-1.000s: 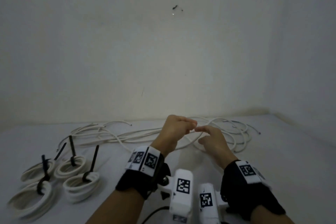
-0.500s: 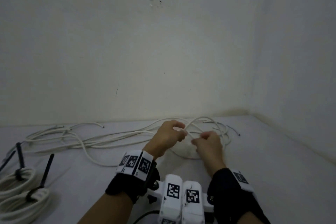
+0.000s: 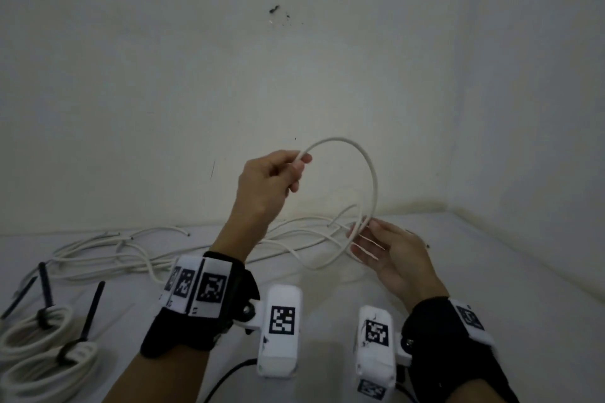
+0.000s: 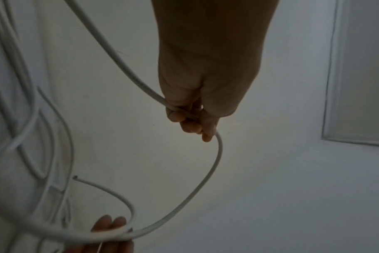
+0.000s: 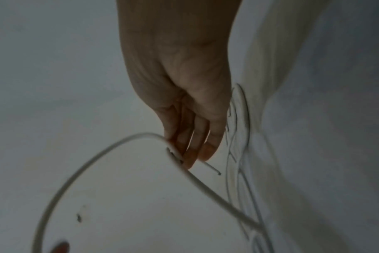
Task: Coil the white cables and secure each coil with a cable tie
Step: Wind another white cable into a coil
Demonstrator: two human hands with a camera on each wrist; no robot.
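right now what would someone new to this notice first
A white cable arches in mid-air against the wall, pinched high by the left hand and running down to the right hand, whose fingers hold it just above the table. Behind the hands a loose tangle of cables sprawls along the wall, and at the near left lie finished coils with black cable ties sticking up.

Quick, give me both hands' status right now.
Left hand: raised, fingers curled round the white cable, gripping it.
Right hand: lower down, fingers fairly straight, pinching the same cable near its loose end.
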